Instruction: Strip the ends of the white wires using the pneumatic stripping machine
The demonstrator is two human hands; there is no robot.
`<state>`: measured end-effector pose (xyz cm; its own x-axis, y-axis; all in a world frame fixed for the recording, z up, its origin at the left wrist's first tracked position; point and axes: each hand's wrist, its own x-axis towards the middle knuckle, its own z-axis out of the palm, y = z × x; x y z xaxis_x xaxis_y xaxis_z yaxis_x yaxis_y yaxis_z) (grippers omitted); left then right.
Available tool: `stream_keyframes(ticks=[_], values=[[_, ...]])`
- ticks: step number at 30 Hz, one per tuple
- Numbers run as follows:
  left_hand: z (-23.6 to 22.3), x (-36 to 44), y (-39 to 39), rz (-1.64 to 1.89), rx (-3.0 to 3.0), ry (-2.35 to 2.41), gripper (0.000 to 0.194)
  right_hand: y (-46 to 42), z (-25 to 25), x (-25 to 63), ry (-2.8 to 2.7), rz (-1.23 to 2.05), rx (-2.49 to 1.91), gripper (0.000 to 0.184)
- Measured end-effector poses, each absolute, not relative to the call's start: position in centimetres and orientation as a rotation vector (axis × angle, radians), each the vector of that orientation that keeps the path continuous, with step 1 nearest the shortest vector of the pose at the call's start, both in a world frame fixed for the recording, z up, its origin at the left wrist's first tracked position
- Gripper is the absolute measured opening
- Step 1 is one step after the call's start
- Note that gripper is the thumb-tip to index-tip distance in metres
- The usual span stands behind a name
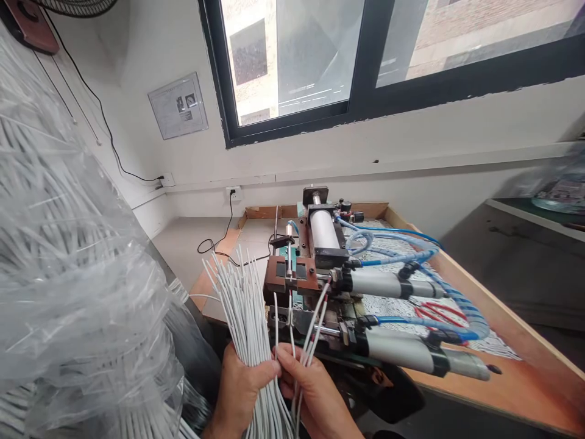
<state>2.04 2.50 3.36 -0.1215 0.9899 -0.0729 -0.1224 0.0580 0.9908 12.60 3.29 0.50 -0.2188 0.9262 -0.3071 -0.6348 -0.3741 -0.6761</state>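
Note:
My left hand point(247, 381) is wrapped round a thick bundle of white cables point(244, 311), their cut ends fanning upward. Beside it, my right hand point(311, 387) pinches a few single white cables point(315, 326), some with reddish tips. One cable between the two hands points up at the machine, and another runs to its brown clamp block point(292, 274). The fingertips of both hands are close together, just in front of the pneumatic machine point(325, 228). The lower ends of the bundle run out of view at the bottom.
Grey air cylinders point(397, 347) stick out to the right, with blue hoses point(434, 244) looping behind them. A wooden-rimmed tray point(484, 311) holds white scraps. Large plastic-wrapped cable bundles point(82, 262) crowd the left side. A black cord point(231, 219) hangs from a wall socket.

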Motion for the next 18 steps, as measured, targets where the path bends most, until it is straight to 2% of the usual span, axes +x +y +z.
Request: stream_keyframes(ticks=[7,13,18], values=[[2.8,1.8,2.6,1.332,0.92,1.279,0.012,2.7,0.5,12.7,-0.433,1.515,-0.972,0.025],[2.7,1.7,2.4,1.375,0.809,1.161,0.017,3.6,0.7,12.8,-0.309,1.573,-0.961,0.025],[2.7,1.8,2.3,1.399,0.798,1.137,0.012,4.1,0.9,12.8,-0.289,1.621,-0.936,0.023]])
